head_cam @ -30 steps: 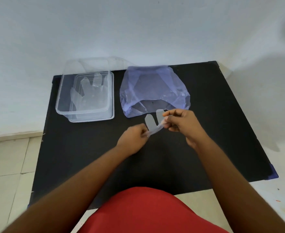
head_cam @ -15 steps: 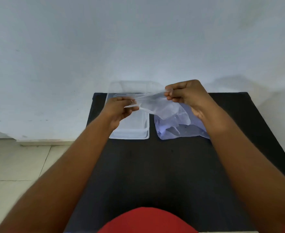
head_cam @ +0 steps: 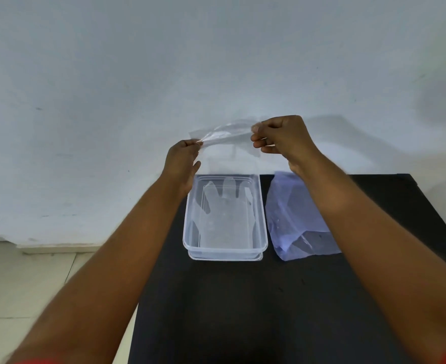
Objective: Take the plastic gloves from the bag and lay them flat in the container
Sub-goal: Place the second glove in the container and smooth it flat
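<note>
On the black table (head_cam: 243, 311), a clear container (head_cam: 225, 249) holds flat gloves (head_cam: 223, 214), the bluish bag (head_cam: 293, 219) at its 3 o'clock. Beyond, left hand (head_cam: 182, 158) and right hand (head_cam: 282, 137) pinch a seemingly stretched clear glove (head_cam: 226, 134) aloft.

Black bench (head_cam: 243, 311), matte top, back edge against pale wall.
Clear plastic container (head_cam: 263, 219) at back edge, left of middle, long side running front to back; stands on matching clear lid or second tray, edge showing at near end.
Clear plastic glove (head_cam: 223, 216) flat inside container, digits toward wall.
Bluish translucent bag (head_cam: 293, 222) just right of container, crumpled flat on bench, reaching back edge.
Front half of bench bare.
</note>
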